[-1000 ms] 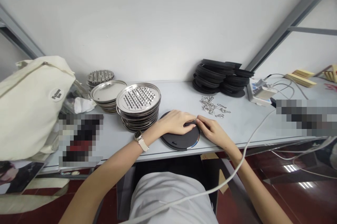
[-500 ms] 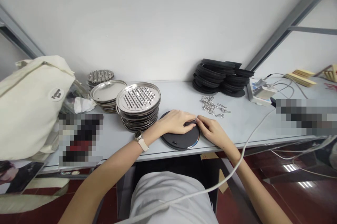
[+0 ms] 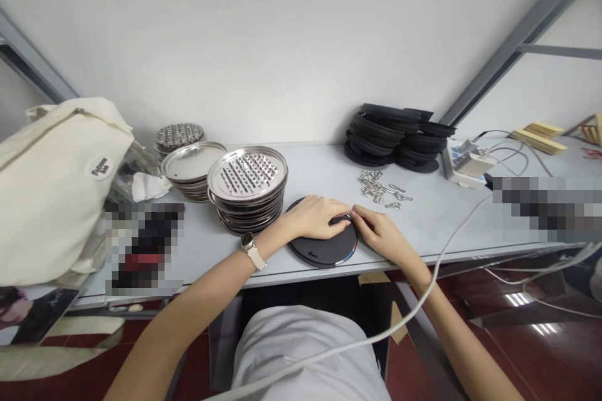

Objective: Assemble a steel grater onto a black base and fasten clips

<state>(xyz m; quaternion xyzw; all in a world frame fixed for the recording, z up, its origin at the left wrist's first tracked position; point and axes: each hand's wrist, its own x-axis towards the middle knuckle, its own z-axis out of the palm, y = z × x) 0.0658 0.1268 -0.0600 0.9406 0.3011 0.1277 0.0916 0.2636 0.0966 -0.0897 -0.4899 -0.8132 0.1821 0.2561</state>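
Note:
A black round disc (image 3: pixel 329 251) lies flat near the table's front edge, with a small slot and a coloured strip along its rim. My left hand (image 3: pixel 316 218) rests over it, fingers bent and holding it, thumb and forefinger reaching its right side. There my right hand (image 3: pixel 376 230) meets them, its thumb and forefinger pinched on a small silver metal clasp (image 3: pixel 348 215). Fingers cover most of that clasp, so how it sits on the disc is hidden. Behind my right hand lies a loose pile of similar metal clasps (image 3: pixel 374 186).
Left of the disc stand a stack of round metal graters (image 3: pixel 247 175), plain metal lids (image 3: pixel 194 162) and more graters (image 3: pixel 179 135). Black discs (image 3: pixel 380 134) are piled by the wall. A power strip (image 3: pixel 463 162), a white cable (image 3: pixel 442 256) and a cream bag (image 3: pixel 56 200) flank the work area.
Both hands keep almost the same pose at the disc's right side. The whole view shifts very slightly; nothing is visibly taken up or let go.

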